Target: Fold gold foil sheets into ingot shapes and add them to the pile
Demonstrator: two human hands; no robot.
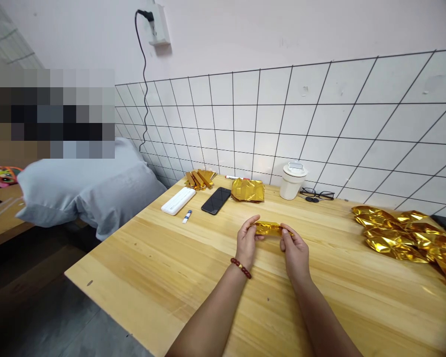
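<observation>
A narrow folded strip of gold foil paper stretches level between my hands, just above the wooden table. My left hand pinches its left end, thumb and fingers closed on it. At the other end, my right hand grips the strip between thumb and fingers. A flat stack of gold foil paper lies behind my hands. Several folded gold strips are piled at the table's far left corner. On the right rests a heap of shiny folded gold foil pieces.
Left of my hands lie a black phone, a white power bank and a small glue stick. By the wall stand a white lidded cup, eyeglasses and a marker. A person in a grey shirt sits leaning at left.
</observation>
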